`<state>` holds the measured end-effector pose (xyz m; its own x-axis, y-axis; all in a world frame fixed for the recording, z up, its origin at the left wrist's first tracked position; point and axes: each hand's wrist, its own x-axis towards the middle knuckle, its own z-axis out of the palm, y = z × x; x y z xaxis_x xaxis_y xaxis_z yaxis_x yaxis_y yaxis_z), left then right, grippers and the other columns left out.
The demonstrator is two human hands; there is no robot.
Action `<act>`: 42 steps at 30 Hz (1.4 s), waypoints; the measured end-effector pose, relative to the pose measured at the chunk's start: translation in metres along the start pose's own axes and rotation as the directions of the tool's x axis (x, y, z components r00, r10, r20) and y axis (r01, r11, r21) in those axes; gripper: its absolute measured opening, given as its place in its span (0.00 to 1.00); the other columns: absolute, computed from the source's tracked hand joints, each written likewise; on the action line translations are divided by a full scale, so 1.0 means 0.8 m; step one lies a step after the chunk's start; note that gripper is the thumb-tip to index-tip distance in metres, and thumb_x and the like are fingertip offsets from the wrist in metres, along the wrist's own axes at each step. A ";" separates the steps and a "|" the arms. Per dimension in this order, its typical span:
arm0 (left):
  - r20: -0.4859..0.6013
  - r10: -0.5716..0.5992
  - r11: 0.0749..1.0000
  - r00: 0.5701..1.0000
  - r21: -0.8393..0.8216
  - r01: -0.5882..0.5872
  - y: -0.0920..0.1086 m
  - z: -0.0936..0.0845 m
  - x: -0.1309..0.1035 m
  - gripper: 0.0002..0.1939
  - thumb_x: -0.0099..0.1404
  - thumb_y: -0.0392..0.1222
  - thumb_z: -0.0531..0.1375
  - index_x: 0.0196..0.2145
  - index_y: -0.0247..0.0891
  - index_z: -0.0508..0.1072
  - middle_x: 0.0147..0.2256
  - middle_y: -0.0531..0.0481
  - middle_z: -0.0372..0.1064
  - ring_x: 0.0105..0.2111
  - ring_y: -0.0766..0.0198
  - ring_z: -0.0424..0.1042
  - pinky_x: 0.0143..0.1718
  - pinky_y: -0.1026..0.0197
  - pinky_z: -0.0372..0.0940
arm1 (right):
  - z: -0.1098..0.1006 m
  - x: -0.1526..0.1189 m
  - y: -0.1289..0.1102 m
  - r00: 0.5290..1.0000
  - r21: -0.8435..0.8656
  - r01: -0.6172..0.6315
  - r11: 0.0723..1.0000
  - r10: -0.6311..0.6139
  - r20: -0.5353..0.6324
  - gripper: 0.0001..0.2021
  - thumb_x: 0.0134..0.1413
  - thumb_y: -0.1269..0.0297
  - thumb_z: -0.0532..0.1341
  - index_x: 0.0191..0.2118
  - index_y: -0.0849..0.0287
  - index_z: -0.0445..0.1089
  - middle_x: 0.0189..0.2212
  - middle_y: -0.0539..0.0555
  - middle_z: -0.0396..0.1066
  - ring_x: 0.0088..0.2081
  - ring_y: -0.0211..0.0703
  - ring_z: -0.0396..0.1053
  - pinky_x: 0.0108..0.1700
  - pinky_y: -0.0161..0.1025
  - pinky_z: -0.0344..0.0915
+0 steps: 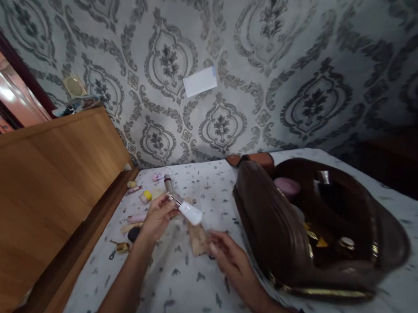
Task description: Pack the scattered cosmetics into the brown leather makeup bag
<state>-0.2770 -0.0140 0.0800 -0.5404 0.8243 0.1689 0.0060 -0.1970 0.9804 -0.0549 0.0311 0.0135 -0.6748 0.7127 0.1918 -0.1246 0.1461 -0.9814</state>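
My left hand (158, 218) is closed around a small white bottle with a shiny silver cap (190, 212), tilted with its white end toward the right. Just beyond that hand, a metallic tube (168, 183) lies on the patterned sheet. My right hand (233, 259) is lower and nearer, with its curled fingertips at the edge of a small beige pouch (197, 238); blur softens the contact. Right of it, a dark brown bag (268, 220) gapes with its zip undone. Inside show a pink round item (287, 186), a dark silver-capped bottle (324, 177) and small gold-coloured things.
Left of my hands lie a yellow-lidded jar (145, 196), a pink tube (137, 218), a black round item (133, 234) and a gold keyring-like piece (122, 247). A wooden board (48, 174) borders the left; a patterned wall (208, 37) stands behind. A brown case (258, 160) sits behind the bag.
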 end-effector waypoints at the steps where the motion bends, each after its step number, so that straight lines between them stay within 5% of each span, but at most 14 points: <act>1: 0.032 -0.036 0.994 0.999 -0.105 0.039 -0.005 0.011 -0.014 0.23 0.50 0.53 0.73 0.38 0.35 0.76 0.35 0.47 0.74 0.34 0.62 0.73 0.37 0.61 0.69 | 0.000 0.000 -0.006 1.000 0.048 -0.025 0.999 0.025 0.020 0.25 0.62 0.44 0.55 0.53 0.58 0.67 0.41 0.58 0.75 0.33 0.44 0.72 0.30 0.37 0.68; 4: 0.075 -0.098 0.943 0.992 -0.311 0.117 -0.015 0.033 -0.040 0.21 0.49 0.46 0.75 0.37 0.34 0.78 0.34 0.48 0.75 0.34 0.64 0.73 0.37 0.63 0.67 | 0.002 0.002 -0.013 0.993 0.185 -0.100 0.978 0.085 0.084 0.27 0.61 0.40 0.54 0.51 0.59 0.66 0.35 0.56 0.74 0.25 0.40 0.67 0.26 0.36 0.65; 12: 0.067 -0.134 0.904 0.989 -0.401 0.150 -0.032 0.042 -0.053 0.21 0.46 0.45 0.76 0.35 0.33 0.77 0.33 0.48 0.76 0.32 0.65 0.73 0.34 0.65 0.66 | 0.004 0.008 -0.010 0.985 0.379 -0.174 0.909 0.161 0.066 0.29 0.50 0.38 0.65 0.45 0.59 0.67 0.30 0.53 0.72 0.28 0.42 0.70 0.25 0.35 0.62; 42: 0.056 -0.169 0.911 0.984 -0.373 0.177 -0.037 0.037 -0.059 0.23 0.45 0.47 0.76 0.37 0.34 0.78 0.33 0.48 0.76 0.32 0.65 0.73 0.33 0.65 0.68 | 0.007 0.015 0.010 0.991 0.355 -0.125 0.926 0.136 -0.006 0.24 0.43 0.51 0.72 0.43 0.57 0.66 0.36 0.52 0.70 0.30 0.39 0.69 0.24 0.31 0.60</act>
<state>-0.2264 -0.0315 0.0457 -0.4855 0.8742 0.0065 -0.4040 -0.2309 0.8852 -0.0682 0.0371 0.0080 -0.6812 0.7299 0.0567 -0.2895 -0.1974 -0.9366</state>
